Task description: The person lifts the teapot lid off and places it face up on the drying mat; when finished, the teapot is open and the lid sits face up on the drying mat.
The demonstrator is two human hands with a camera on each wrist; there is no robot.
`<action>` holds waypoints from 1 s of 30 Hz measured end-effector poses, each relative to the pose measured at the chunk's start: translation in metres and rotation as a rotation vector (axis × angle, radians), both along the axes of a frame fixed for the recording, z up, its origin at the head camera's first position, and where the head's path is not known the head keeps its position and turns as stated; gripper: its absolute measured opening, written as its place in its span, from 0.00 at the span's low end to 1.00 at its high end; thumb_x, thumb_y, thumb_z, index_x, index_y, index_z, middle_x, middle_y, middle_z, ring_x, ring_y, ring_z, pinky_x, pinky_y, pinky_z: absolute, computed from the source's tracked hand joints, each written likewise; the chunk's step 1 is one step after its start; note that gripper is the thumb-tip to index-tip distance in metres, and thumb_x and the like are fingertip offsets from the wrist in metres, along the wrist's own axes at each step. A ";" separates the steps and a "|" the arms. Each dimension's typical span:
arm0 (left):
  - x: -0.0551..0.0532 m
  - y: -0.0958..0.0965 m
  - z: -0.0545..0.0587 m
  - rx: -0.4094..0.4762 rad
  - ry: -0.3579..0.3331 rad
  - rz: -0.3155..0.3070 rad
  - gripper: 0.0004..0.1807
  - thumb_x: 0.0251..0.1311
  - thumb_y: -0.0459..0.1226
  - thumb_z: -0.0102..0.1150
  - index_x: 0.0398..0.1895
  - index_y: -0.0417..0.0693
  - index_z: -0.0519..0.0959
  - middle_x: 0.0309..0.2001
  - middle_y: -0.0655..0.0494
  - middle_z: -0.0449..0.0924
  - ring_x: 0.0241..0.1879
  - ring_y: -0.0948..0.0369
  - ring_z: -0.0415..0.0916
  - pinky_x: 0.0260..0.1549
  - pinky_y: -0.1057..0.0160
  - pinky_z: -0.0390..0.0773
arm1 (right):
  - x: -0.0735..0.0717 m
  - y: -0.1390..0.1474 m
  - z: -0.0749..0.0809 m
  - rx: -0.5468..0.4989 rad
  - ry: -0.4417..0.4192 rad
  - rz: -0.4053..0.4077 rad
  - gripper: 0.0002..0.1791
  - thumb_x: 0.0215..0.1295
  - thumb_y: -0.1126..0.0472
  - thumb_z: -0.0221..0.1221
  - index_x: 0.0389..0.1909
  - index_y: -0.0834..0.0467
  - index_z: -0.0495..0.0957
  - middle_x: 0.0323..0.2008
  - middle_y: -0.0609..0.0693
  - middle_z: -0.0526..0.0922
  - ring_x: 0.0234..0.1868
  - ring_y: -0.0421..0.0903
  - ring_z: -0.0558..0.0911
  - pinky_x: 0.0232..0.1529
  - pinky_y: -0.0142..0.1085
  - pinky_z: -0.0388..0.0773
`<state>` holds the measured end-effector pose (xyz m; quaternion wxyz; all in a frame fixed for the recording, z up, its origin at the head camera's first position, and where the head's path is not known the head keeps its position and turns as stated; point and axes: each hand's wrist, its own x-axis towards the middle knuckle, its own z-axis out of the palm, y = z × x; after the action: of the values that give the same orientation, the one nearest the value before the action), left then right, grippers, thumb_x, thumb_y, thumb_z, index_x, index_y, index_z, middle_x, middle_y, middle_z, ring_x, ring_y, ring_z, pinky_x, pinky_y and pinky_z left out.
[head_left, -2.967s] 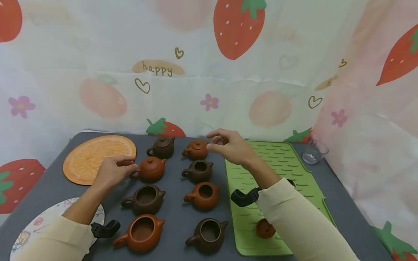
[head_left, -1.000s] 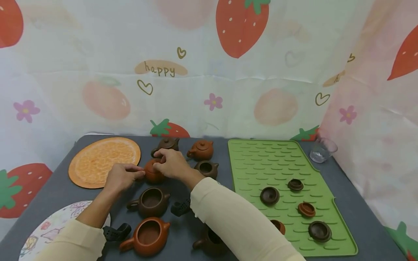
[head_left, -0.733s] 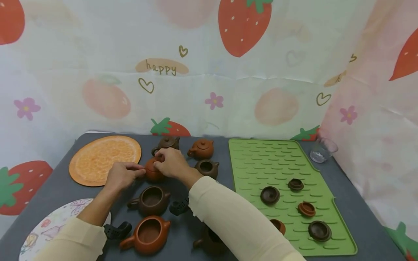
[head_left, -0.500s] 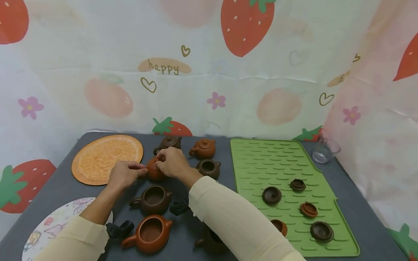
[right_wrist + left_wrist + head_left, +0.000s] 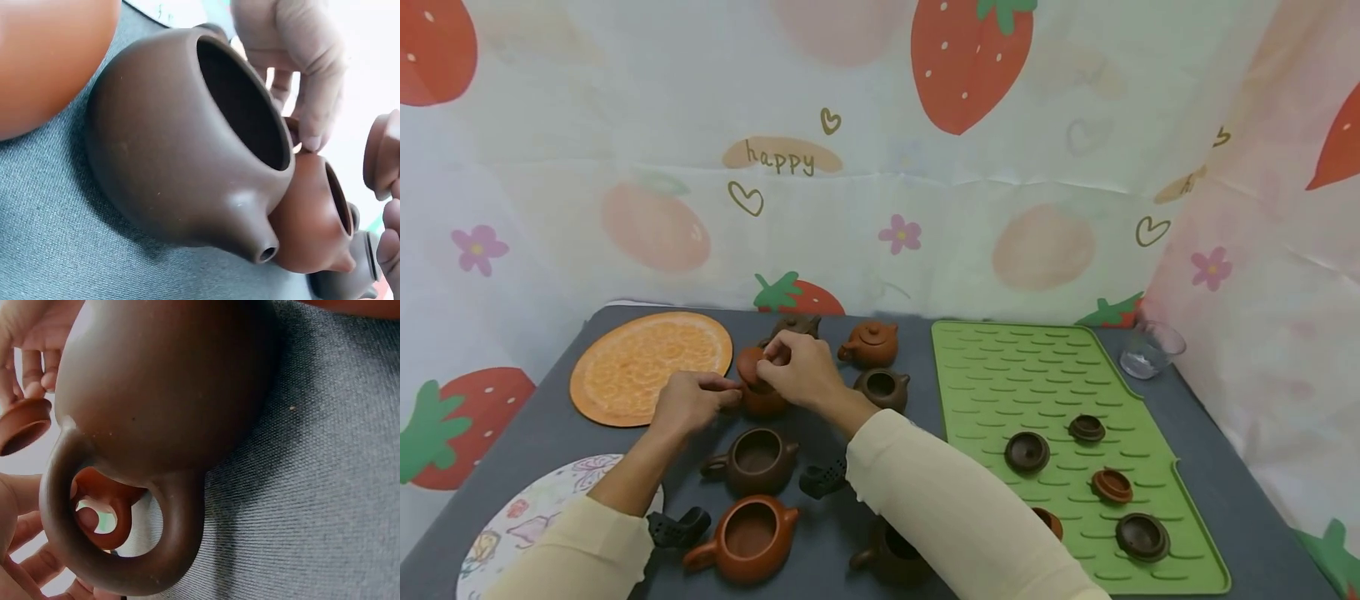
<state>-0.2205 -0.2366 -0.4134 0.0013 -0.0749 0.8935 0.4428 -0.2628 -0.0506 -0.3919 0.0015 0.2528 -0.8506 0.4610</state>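
The right hand point(image 5: 805, 372) pinches a tilted, probably light, brittle lid point(image 5: 748, 363), best held by its top, over the reddish teapot point(image 5: 765, 405) whose handle point(image 5: 125, 519) the left hand point(image 5: 689, 407) pinches.

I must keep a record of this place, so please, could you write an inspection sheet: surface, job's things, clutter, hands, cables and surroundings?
Surface: grey table, cloth texture.
Job's things: red teapot, uncovered; its lid raised and tilted, apart from it.
Clutter: other teapots; green mat bearing five visible lids; glass; orange disc; floral disc.
Hands: left hand holds the teapot's handle; right hand pinches the lid.
Cables: nothing seen.
Surroundings: strawberry-print curtain behind and at right.
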 end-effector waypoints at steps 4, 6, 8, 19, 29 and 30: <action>0.000 0.000 0.001 0.008 -0.014 0.001 0.11 0.60 0.37 0.64 0.40 0.38 0.86 0.35 0.49 0.83 0.29 0.55 0.72 0.23 0.60 0.70 | 0.002 0.002 0.005 -0.072 -0.055 -0.017 0.03 0.63 0.59 0.60 0.30 0.51 0.77 0.23 0.43 0.78 0.21 0.42 0.75 0.22 0.33 0.71; 0.000 0.000 0.002 0.008 -0.018 -0.003 0.11 0.61 0.37 0.64 0.40 0.37 0.86 0.35 0.49 0.83 0.29 0.55 0.72 0.23 0.60 0.70 | 0.004 0.003 0.008 -0.115 -0.104 -0.032 0.04 0.63 0.60 0.60 0.28 0.52 0.76 0.23 0.45 0.78 0.21 0.43 0.74 0.22 0.34 0.71; -0.001 0.001 0.002 0.008 -0.021 -0.006 0.11 0.61 0.37 0.64 0.40 0.37 0.86 0.35 0.49 0.83 0.30 0.55 0.72 0.24 0.60 0.71 | 0.005 0.004 0.010 -0.170 -0.160 -0.043 0.05 0.62 0.61 0.60 0.27 0.54 0.76 0.22 0.47 0.78 0.22 0.45 0.74 0.22 0.35 0.70; -0.001 0.001 0.003 0.001 -0.022 0.000 0.10 0.61 0.37 0.64 0.39 0.38 0.86 0.32 0.50 0.83 0.30 0.55 0.72 0.24 0.60 0.70 | 0.006 0.013 0.017 -0.505 -0.373 0.027 0.04 0.59 0.69 0.59 0.29 0.61 0.73 0.28 0.55 0.82 0.34 0.58 0.82 0.41 0.55 0.77; 0.001 0.001 0.002 0.008 -0.024 0.004 0.10 0.60 0.37 0.65 0.39 0.38 0.86 0.31 0.51 0.82 0.30 0.55 0.72 0.24 0.59 0.71 | 0.008 0.034 0.028 -0.708 -0.509 0.181 0.25 0.65 0.74 0.51 0.61 0.52 0.74 0.30 0.58 0.78 0.34 0.52 0.80 0.45 0.55 0.75; 0.001 0.001 0.003 0.009 -0.023 0.004 0.10 0.60 0.37 0.65 0.39 0.38 0.86 0.31 0.51 0.82 0.30 0.55 0.72 0.25 0.59 0.71 | 0.008 0.037 0.031 -0.719 -0.527 0.199 0.25 0.66 0.73 0.50 0.62 0.53 0.74 0.31 0.58 0.76 0.34 0.53 0.80 0.44 0.53 0.76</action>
<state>-0.2191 -0.2354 -0.4108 0.0110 -0.0815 0.8912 0.4461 -0.2543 -0.0139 -0.3612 -0.1716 0.1905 -0.5794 0.7737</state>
